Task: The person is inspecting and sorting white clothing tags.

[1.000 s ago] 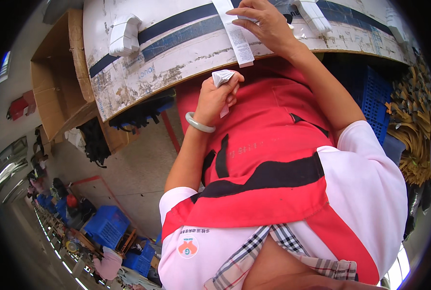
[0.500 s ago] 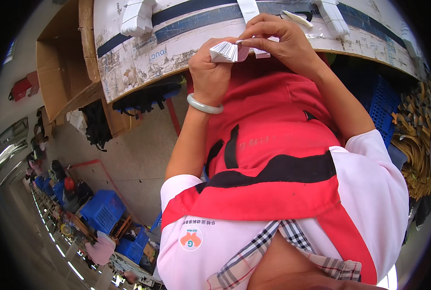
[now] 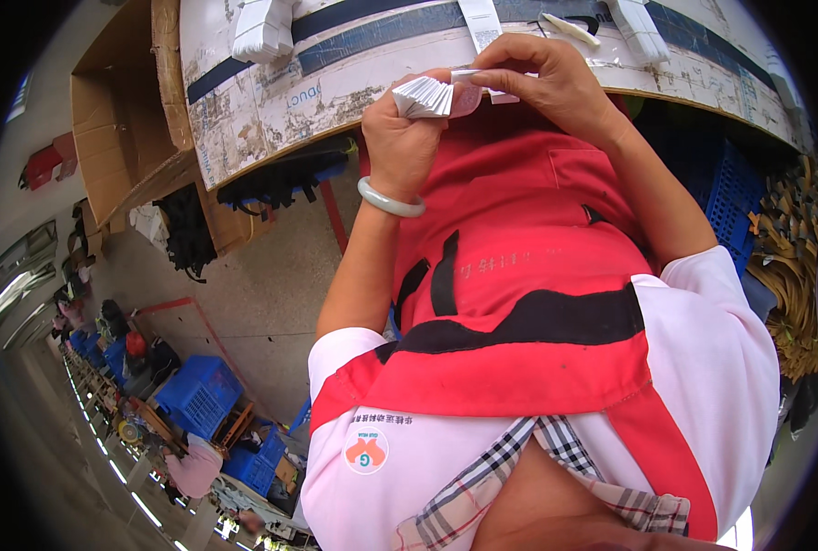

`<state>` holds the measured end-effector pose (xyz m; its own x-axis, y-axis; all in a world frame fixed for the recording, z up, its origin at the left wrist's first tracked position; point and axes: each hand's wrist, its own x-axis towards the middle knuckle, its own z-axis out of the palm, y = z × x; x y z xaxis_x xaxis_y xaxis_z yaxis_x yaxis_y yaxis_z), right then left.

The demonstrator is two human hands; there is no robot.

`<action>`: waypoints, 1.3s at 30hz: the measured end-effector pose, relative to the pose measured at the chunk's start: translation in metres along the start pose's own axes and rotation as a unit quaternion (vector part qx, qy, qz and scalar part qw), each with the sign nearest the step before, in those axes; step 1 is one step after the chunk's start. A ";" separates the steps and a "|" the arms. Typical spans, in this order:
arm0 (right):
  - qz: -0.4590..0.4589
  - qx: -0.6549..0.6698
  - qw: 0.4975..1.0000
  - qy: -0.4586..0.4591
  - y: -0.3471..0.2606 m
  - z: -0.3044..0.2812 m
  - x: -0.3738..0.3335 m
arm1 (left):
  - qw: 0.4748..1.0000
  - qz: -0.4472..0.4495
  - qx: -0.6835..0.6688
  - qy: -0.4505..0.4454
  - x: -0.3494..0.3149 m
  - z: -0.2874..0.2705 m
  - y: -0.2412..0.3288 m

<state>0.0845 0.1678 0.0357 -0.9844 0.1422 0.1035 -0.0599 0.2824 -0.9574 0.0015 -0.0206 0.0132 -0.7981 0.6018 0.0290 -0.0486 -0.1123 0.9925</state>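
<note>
My left hand (image 3: 404,138) is closed around a fanned bundle of folded white strips, like paper or fabric labels (image 3: 423,97). Just beside it, my right hand (image 3: 547,83) pinches a single small white strip (image 3: 465,75) between thumb and fingertips, held level at the bundle's top. Something pinkish and see-through (image 3: 467,101) shows below the strip; its kind I cannot make out. Behind my right hand, a long white printed strip (image 3: 481,20) lies on the worn table (image 3: 253,138). A pointed white tool or stick (image 3: 570,29) rests further right.
White strip bundles stand on the table at left (image 3: 263,32) and right (image 3: 637,32). An open cardboard box (image 3: 129,119) is left of the table. Blue crates (image 3: 730,202) and stacked yellow-brown pieces (image 3: 795,266) sit at right. A person in pink (image 3: 193,468) is far off at lower left.
My right hand has shifted slightly right and down, and more of the small white strip shows between the hands. My left hand keeps its hold on the bundle.
</note>
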 end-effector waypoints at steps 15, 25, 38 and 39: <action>0.019 0.010 0.999 -0.026 0.009 -0.002 -0.001 | 0.999 -0.022 -0.033 -0.004 -0.003 0.001 -0.012; 0.058 0.050 0.993 -0.095 0.000 -0.007 0.002 | 0.983 -0.170 -0.069 -0.016 -0.004 0.004 0.000; 0.042 -0.030 0.999 0.005 0.015 -0.005 0.014 | 0.933 -0.245 -0.204 -0.166 0.000 0.002 -0.009; -0.035 -0.177 0.982 0.058 0.025 -0.013 0.023 | 0.933 -0.246 -0.213 -0.153 0.000 0.003 -0.009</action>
<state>0.0629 0.1902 0.0181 -0.9535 0.2116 0.2146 -0.0448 0.6048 -0.7951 0.0043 -0.0173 0.0048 -0.4099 0.8541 -0.3201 -0.6503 -0.0275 0.7592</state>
